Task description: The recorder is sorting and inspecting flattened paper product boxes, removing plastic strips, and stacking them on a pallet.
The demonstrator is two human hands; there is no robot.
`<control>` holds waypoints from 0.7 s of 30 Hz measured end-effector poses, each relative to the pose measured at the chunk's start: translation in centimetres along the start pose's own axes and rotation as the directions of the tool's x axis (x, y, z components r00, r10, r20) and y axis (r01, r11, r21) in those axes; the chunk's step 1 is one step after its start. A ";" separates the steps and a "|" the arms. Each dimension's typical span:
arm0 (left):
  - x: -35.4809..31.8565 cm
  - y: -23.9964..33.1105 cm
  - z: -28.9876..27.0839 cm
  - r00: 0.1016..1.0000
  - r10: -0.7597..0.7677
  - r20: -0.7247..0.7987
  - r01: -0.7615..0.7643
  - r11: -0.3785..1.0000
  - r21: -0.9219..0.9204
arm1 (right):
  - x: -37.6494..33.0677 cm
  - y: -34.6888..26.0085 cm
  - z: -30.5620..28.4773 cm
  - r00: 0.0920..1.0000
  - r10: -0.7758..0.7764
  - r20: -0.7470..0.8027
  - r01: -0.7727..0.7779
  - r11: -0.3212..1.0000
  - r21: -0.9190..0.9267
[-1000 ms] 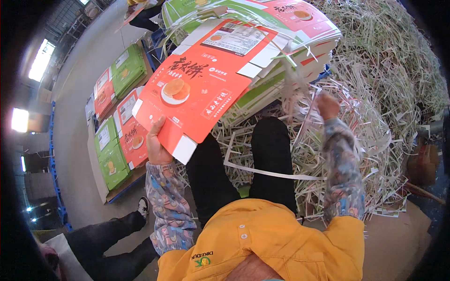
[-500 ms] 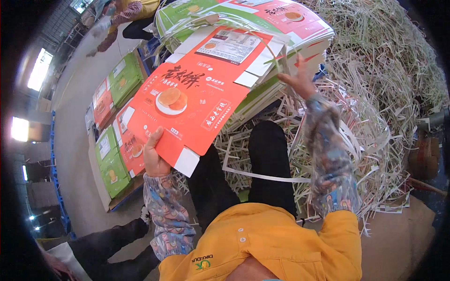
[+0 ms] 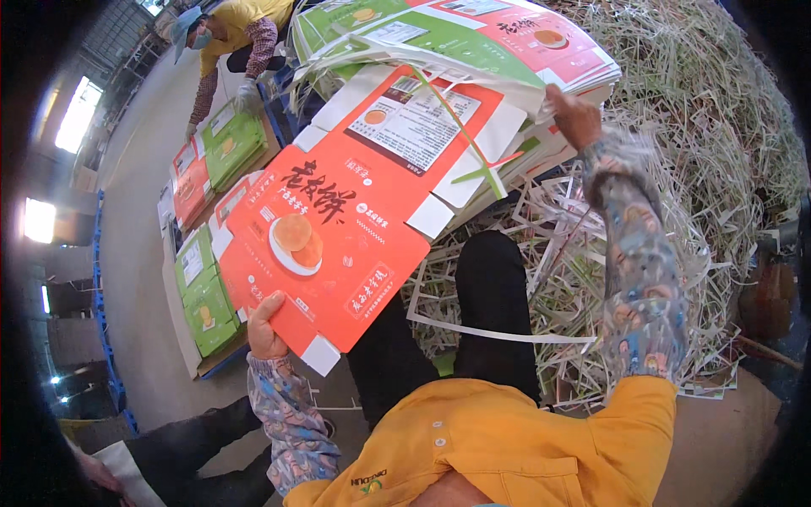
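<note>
My left hand (image 3: 267,329) is closed on the lower left corner of a flat red carton blank (image 3: 338,253), thumb on its printed face. The blank is tilted, its far end against the stack of printed carton sheets (image 3: 507,51). White side flaps stick out from it. At the stack's right edge, my right hand (image 3: 577,118) is closed on a strip of white paper trim (image 3: 498,74), which arcs leftward over the far end of the blank. A thin green and red offcut (image 3: 460,127) dangles across the blank.
Shredded paper trim (image 3: 701,127) heaps up on the right and around my legs. Green and red carton blanks (image 3: 203,291) lie stacked on a pallet at left. A co-worker in yellow (image 3: 245,25) bends over them with gloved hands. Another person's dark-clothed legs (image 3: 194,439) are at lower left.
My right hand has moved right and up, its fingers closing on the trim. My left hand and the blank have shifted slightly left and down. The co-worker now leans over the pallet stacks.
</note>
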State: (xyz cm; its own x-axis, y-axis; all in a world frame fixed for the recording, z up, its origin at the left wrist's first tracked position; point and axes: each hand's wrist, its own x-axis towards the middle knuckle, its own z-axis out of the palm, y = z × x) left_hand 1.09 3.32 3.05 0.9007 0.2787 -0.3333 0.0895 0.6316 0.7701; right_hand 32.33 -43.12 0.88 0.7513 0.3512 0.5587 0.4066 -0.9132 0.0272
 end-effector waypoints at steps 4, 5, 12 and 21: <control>0.3 -0.5 -1.1 0.999 -0.035 0.001 0.035 0.997 -0.065 | 4.2 9.1 -0.8 0.922 0.293 0.255 -0.302 0.953 -0.002; 0.1 -0.3 -1.6 1.000 -0.023 -0.014 0.022 0.998 -0.065 | 4.6 10.0 -1.1 0.934 0.270 0.232 -0.274 0.962 -0.018; -0.4 -0.8 -5.5 0.997 -0.068 -0.046 0.066 0.997 -0.035 | 3.3 10.4 0.3 0.861 -0.058 0.505 -0.317 0.716 0.622; -1.2 -1.4 -4.0 0.998 -0.043 -0.047 0.045 0.999 0.029 | -5.2 -8.5 -8.9 0.921 0.378 0.092 -0.316 0.589 0.744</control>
State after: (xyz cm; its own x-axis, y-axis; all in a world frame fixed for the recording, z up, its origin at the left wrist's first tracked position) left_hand -1.78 4.98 0.17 0.8748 0.2852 -0.3916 0.1419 0.6220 0.7700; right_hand 20.29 -39.02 5.15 0.8936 -0.0028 0.4489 0.3889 -0.4947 -0.7772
